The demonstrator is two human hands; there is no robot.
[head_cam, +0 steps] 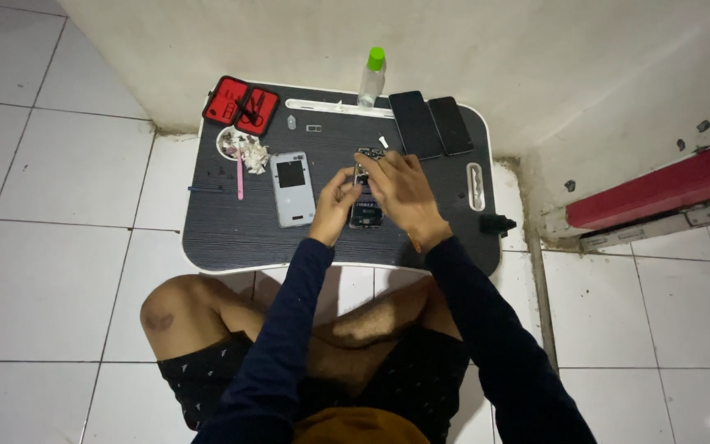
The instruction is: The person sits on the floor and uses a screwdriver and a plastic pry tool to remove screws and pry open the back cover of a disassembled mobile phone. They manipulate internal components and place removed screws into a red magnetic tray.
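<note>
Both hands meet over an opened phone on the lap table. The left hand and right hand have fingers pinched on its upper part.

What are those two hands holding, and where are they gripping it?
Both hands rest on an opened phone lying on the lap desk. The left hand is at its left edge, the right hand over its top. Whether either actually grips it cannot be told.
</note>
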